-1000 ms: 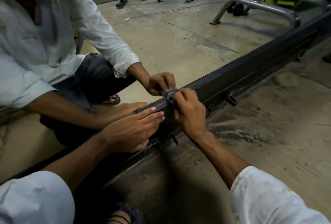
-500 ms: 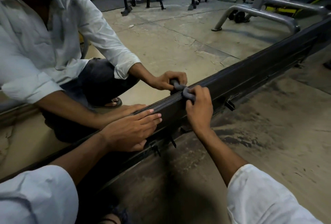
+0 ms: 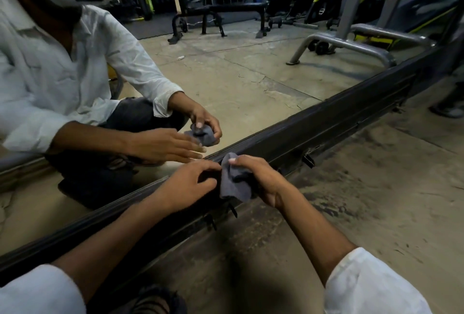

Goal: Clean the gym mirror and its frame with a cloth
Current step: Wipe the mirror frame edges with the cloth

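Note:
The gym mirror (image 3: 251,80) fills the upper left and reflects me crouching in front of it. Its dark metal frame (image 3: 326,122) runs diagonally from lower left to upper right along the floor. My right hand (image 3: 261,180) grips a small grey cloth (image 3: 233,183), lifted just off the frame in front of it. My left hand (image 3: 185,183) hovers beside the cloth with fingers loosely bent, fingertips close to the cloth's left edge; whether they touch it is unclear.
Dusty, stained concrete floor (image 3: 364,200) lies to the right of the frame. Small black clips (image 3: 308,160) stick out from the frame's lower side. The mirror reflects a weight bench (image 3: 226,14) and a steel machine base (image 3: 346,45).
My right hand has lifted the cloth off the frame's top edge and pulled it back toward me. My left hand has left the frame and moved right, up to the cloth.

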A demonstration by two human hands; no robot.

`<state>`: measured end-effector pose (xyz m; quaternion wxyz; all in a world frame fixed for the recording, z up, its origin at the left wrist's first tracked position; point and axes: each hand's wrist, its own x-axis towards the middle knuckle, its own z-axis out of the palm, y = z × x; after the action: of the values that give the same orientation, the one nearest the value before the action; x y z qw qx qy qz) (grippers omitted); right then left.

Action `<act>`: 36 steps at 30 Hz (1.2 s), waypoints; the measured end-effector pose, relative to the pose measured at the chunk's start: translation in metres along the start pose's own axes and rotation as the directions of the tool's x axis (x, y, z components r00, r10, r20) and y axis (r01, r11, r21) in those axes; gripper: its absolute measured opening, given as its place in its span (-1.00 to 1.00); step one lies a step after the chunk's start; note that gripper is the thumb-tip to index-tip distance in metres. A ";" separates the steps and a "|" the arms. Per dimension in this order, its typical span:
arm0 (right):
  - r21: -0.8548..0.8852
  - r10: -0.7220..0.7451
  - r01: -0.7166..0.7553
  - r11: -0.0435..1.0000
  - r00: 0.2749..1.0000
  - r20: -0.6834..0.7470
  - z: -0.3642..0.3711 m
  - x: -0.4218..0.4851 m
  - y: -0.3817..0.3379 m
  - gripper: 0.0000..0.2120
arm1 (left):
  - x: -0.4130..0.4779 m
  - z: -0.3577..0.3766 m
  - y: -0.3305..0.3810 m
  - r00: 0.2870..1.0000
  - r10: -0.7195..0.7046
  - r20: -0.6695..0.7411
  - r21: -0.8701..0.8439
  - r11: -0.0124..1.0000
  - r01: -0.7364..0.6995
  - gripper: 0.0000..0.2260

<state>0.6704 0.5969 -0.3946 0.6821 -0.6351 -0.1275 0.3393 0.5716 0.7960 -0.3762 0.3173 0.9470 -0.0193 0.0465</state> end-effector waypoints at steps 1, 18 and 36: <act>0.012 -0.008 0.008 1.000 1.000 0.017 0.001 -0.007 -0.001 -0.71 | -0.004 0.001 0.006 0.990 -0.130 -0.049 -0.209 0.971 0.117 -0.70; -0.413 0.056 0.028 0.910 0.980 0.190 -0.022 -0.054 -0.007 -0.44 | -0.036 0.073 0.039 0.853 -0.521 0.034 -0.924 0.309 0.225 -0.89; -0.117 -0.130 0.110 0.987 0.975 -0.179 0.003 -0.035 -0.011 -0.63 | -0.049 0.064 0.038 0.922 -0.376 0.096 -0.929 0.299 0.219 -0.82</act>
<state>0.6465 0.5777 -0.3747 0.6754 -0.6907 -0.1190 0.2292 0.5250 0.7278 -0.4092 0.7971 0.5824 0.1557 0.0339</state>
